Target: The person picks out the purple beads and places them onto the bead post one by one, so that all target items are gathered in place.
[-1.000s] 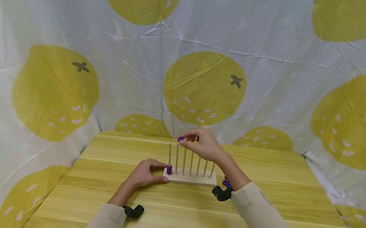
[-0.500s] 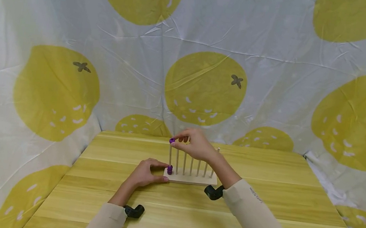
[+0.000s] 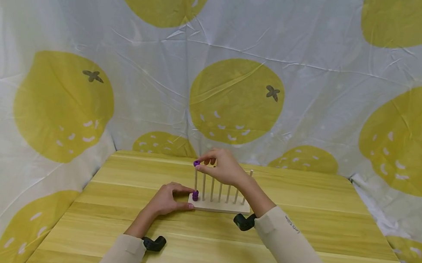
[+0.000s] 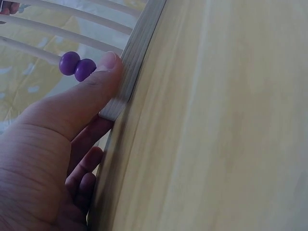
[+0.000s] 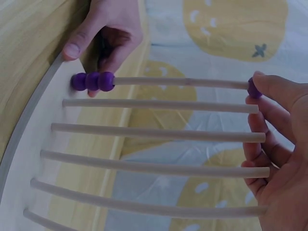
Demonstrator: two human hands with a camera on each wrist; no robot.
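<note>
A pale wooden peg stand (image 3: 219,207) with a row of upright pegs stands on the table. My left hand (image 3: 166,200) grips its left end, thumb against the front edge and fingers behind. Three purple beads (image 5: 93,82) are stacked at the foot of the leftmost peg (image 5: 187,82). My right hand (image 3: 227,168) pinches another purple bead (image 5: 253,88) between thumb and forefinger at that peg's tip; the bead hides the tip. The right hand's other fingers curl loosely near the tips of the neighbouring pegs, which carry no beads in the right wrist view.
The wooden table (image 3: 107,215) reaches back to a hanging cloth (image 3: 307,112) printed with yellow fruit. A black wrist mount (image 3: 243,222) sits at the right cuff, another black mount (image 3: 154,243) at the left. My right forearm crosses over the stand's right end.
My right hand has carried the purple bead left and slightly down, from above the second peg to the leftmost peg's tip. The loose beads at right are now hidden. My left hand has stayed put.
</note>
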